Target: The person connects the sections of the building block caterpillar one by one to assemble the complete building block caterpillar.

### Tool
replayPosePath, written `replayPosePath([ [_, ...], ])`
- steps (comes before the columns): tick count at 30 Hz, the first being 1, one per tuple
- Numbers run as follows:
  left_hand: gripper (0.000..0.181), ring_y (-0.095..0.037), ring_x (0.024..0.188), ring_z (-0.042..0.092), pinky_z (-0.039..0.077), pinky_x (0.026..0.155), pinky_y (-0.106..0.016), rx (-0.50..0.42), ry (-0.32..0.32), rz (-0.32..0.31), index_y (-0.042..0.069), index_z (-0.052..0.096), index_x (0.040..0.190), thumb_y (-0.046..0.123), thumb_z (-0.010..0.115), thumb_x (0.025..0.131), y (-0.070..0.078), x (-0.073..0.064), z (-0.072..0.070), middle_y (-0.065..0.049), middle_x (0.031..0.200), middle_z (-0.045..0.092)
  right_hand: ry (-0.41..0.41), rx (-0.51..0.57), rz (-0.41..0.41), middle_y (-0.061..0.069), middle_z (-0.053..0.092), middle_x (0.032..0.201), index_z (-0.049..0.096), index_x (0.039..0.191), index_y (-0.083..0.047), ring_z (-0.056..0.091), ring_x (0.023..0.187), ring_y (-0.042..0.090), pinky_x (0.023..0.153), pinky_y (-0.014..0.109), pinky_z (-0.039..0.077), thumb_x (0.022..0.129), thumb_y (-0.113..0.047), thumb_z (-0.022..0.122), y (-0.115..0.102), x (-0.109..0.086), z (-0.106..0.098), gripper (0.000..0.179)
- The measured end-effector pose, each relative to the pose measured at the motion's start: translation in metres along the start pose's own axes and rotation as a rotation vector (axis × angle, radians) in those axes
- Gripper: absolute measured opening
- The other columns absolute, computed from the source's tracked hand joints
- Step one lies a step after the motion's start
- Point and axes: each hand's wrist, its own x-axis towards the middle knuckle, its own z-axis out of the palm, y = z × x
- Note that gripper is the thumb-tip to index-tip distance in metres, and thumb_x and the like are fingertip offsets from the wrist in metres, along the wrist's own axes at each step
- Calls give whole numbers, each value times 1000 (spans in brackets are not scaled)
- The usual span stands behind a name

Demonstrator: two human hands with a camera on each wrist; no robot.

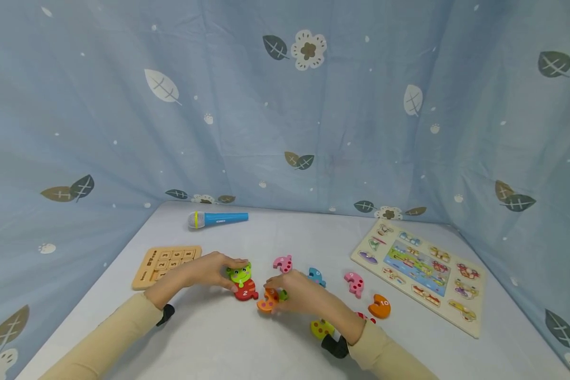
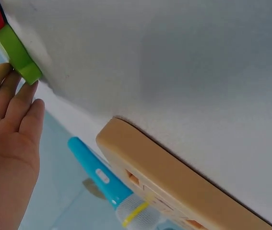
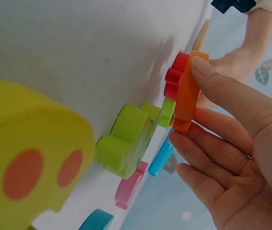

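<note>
My left hand (image 1: 212,269) holds the green smiling head piece (image 1: 240,275) of a wooden number puzzle, fingertips along its far edge and thumb low at its left side. Joined below the head is a red piece marked 2 (image 1: 245,290). In the left wrist view, fingertips meet the edge of the green piece (image 2: 18,55); the thumb is mostly hidden. My right hand (image 1: 300,293) pinches an orange spotted puzzle piece (image 1: 267,301), just right of the red one. The right wrist view shows the orange piece (image 3: 188,91) standing on edge between thumb and fingers.
Around the right hand lie other puzzle pieces: pink (image 1: 354,284), blue (image 1: 316,276), yellow (image 1: 322,329) and orange marked 10 (image 1: 379,306). A picture puzzle board (image 1: 463,316) lies at right. At left are a wooden number board (image 1: 144,274) and a toy microphone (image 1: 225,218).
</note>
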Motion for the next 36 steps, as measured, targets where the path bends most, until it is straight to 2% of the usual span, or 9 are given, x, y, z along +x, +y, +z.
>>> replayPosePath([
  [4, 71, -31, 135, 39, 35, 108, -51, -63, -12, -48, 14, 54, 139, 38, 79, 78, 0, 0, 1, -6, 146, 45, -5, -1, 10, 0, 67, 120, 69, 120, -9, 63, 108, 11, 87, 17, 50, 77, -28, 82, 0, 6, 3, 48],
  [12, 69, -32, 135, 39, 34, 109, -52, -97, -23, -59, 16, 54, 139, 36, 80, 78, -1, -1, 1, -6, 146, 45, -8, -24, -5, -1, 67, 120, 69, 120, -10, 63, 109, 10, 87, 17, 50, 77, -30, 82, -1, 15, 6, 49],
  [24, 68, -36, 133, 41, 34, 107, -55, -102, -13, -16, 13, 54, 139, 35, 78, 80, 1, -4, 3, -11, 145, 46, -35, -25, -1, -2, 66, 121, 69, 121, -12, 61, 110, 10, 88, 17, 50, 77, -30, 82, -4, 25, 6, 50],
  [31, 69, -30, 133, 42, 35, 108, -50, -94, -17, -4, 13, 53, 139, 37, 78, 80, -1, -2, 2, -7, 146, 45, -38, -29, -24, -1, 66, 121, 69, 120, -10, 61, 111, 11, 89, 18, 50, 77, -31, 81, -1, 28, 5, 49],
  [36, 69, -30, 133, 42, 35, 108, -49, -90, -15, 12, 11, 53, 139, 36, 78, 80, -1, -1, 1, -8, 146, 45, -33, -56, -45, 0, 68, 118, 70, 118, -9, 62, 108, 10, 88, 16, 50, 77, -32, 82, 0, 31, 8, 49],
])
